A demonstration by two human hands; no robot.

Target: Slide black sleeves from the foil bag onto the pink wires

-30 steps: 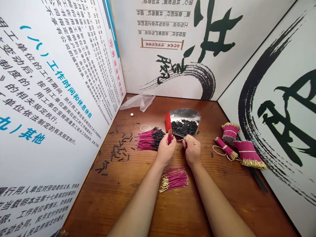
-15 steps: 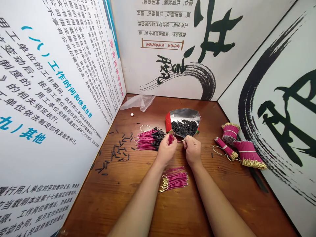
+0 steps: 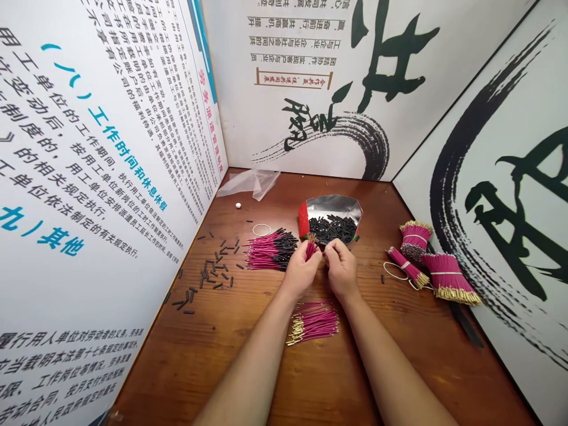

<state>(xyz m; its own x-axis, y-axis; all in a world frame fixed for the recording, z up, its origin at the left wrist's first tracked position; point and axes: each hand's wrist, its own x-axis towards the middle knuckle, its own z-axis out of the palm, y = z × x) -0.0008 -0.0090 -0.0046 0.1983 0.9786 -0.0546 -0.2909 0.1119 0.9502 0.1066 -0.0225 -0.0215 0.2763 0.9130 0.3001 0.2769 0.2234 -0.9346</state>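
My left hand (image 3: pixel 300 271) is closed round a small bunch of pink wires (image 3: pixel 310 247) whose tips stick up past my fingers. My right hand (image 3: pixel 339 267) is pinched right against that bunch; what it pinches is too small to make out. Just beyond my hands a foil bag (image 3: pixel 332 206) lies open with short black sleeves (image 3: pixel 332 228) in it. A pile of pink wires with black-sleeved ends (image 3: pixel 268 249) lies to the left. Below my hands lies a loose pile of pink wires with gold ends (image 3: pixel 313 321).
Loose black sleeves (image 3: pixel 213 271) are scattered at the left on the wooden table (image 3: pixel 248 355). Banded pink wire bundles (image 3: pixel 437 277) and rubber bands (image 3: pixel 392 270) lie at the right. A clear plastic bag (image 3: pixel 251 181) sits in the far corner. Printed white boards wall in three sides.
My right hand has moved left and closed the small gap, so it now meets the bunch in my left hand. The view has shifted slightly.
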